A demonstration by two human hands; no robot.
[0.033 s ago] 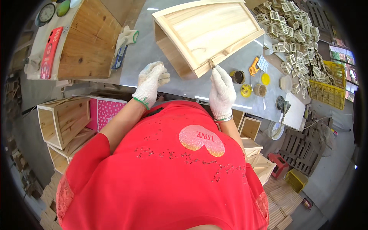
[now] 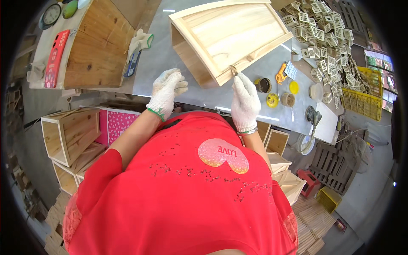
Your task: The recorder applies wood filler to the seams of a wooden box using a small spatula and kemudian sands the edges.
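Pale wooden box (image 2: 238,38): on the grey bench (image 2: 158,55), ahead of the person, set at an angle, framed panel face up, one corner pointing back toward the person. Right hand (image 2: 246,100), white knit glove, at that near corner; grip closed on a small thin tool (image 2: 233,69), fingers pinched, tool tip at the frame edge. Tool mostly hidden by the glove, exact kind unclear. Left hand (image 2: 168,88), same glove with green cuff edge, just left of the box and apart from it; fingers curled in, can't tell if grip is fully closed or holding anything.

Right of the right hand, on the bench: jar of dark paste (image 2: 264,85), yellow-rimmed tub (image 2: 272,100), brownish tub (image 2: 288,100), yellow lid (image 2: 294,87), orange-handled tool (image 2: 281,73) next to a note sheet (image 2: 291,70). Far right: heap of small slotted wooden pieces (image 2: 325,36), yellow crate (image 2: 361,102) beside it. Left side: spare glove (image 2: 139,41), blue cutter (image 2: 133,63), both against a larger brown wooden box (image 2: 100,46).
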